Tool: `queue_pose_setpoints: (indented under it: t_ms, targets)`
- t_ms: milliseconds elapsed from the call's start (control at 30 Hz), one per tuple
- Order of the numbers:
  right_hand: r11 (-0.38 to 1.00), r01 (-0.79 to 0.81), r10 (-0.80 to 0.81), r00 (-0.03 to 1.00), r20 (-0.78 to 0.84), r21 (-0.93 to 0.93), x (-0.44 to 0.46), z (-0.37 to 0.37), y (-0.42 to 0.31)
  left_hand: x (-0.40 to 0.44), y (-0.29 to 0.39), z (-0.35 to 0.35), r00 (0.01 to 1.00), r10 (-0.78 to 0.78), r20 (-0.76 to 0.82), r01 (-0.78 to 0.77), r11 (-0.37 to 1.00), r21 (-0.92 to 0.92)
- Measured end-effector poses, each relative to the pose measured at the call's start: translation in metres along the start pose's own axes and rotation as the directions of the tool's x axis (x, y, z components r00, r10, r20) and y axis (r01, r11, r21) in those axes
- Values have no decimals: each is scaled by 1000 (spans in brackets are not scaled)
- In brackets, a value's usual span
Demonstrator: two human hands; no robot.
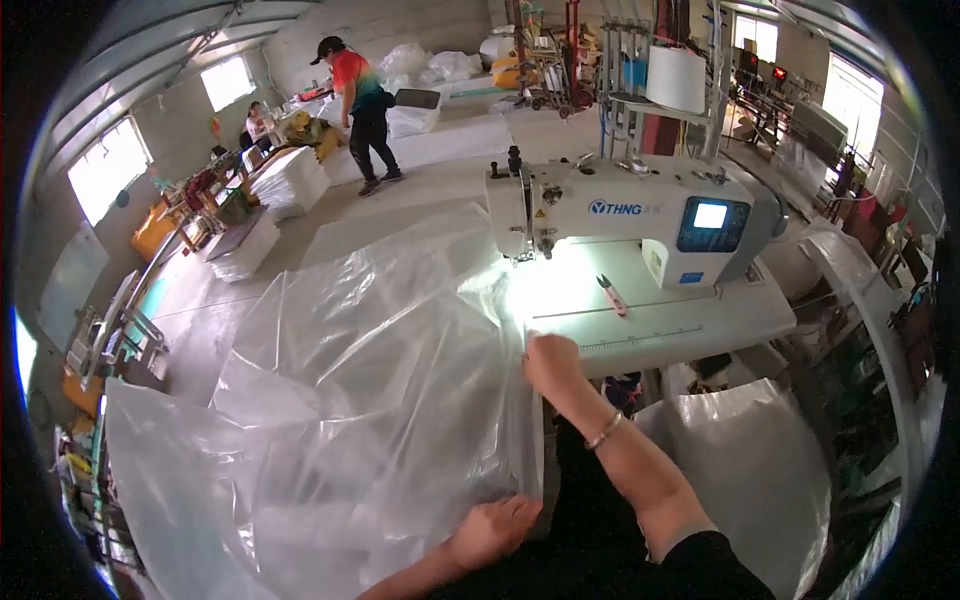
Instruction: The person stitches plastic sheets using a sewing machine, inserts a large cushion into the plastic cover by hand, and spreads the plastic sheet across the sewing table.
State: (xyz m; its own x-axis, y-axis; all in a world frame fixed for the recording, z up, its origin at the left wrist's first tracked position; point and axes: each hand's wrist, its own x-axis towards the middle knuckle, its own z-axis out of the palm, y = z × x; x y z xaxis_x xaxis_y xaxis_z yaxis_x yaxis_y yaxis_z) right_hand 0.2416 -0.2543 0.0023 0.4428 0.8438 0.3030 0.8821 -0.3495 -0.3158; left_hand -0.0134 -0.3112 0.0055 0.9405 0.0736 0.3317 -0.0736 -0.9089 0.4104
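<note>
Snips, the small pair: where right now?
Head view, right of centre: the snips lie on the sewing machine bed, under its arm, right of the needle area and just beyond the right hand.

Right hand (553, 361) forward, fist-like — left hand (490, 530) nearer the body, curled

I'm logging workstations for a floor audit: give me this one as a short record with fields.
Left hand: pinching an edge of the plastic sheet
Right hand: closed on the same edge, nearer the sewing machine
Plastic sheet: see-through, wrinkled
Sewing machine: screen lit
Snips: lying on the worktop
Background: person in a cap, upright
</note>
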Motion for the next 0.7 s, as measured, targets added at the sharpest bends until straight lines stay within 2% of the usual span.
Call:
queue_pose_setpoints:
  t_ms: [33, 67, 100, 133, 167, 233, 333, 467, 533, 633, 700]
  targets:
    - [998, -11, 17, 996, 90, -63, -5, -3, -5, -2, -4, 0, 999, -28, 19, 28, 1000, 9]
    - [998, -30, 33, 998, 49, -57, -12, 2, -7, -1, -9, 1, 1000, -27, 12, 27, 1000, 9]
    - [998, -28, 31, 998, 47, -63, -10, -1, -8, 1, -15, 3, 998, -11, -54, 7, 997, -71]
    - [997, -46, 51, 995, 81, -65, -9, -5, -10, 3, -20, 4, 993, 1, -119, -19, 989, -149]
    - [996, -66, 74, 991, 115, -67, -6, -6, -10, 4, -25, 6, 993, 5, -122, -23, 988, -152]
    - [996, -44, 49, 997, 63, -78, 7, 7, -2, 7, -34, 9, 997, -52, -54, 50, 998, -28]
    - [997, -12, 11, 1000, -14, -78, 24, 8, 3, 22, -44, 12, 988, -65, -138, 67, 998, 14]
    - [1000, -22, 22, 1000, -19, 4, 31, 13, 9, 41, -59, 6, 992, -79, -97, 93, 986, 140]
    - [1000, -18, 19, 999, -28, 25, 33, 9, 9, 52, -68, 4, 978, -6, -207, 49, 977, 207]
    - [999, -12, 14, 999, -32, 37, 43, 13, 13, 73, -72, -6, 966, -89, -243, 124, 983, 133]
    - [1000, -14, 14, 1000, -26, 28, 50, 14, 16, 79, -79, -3, 964, -74, -256, 125, 973, 191]
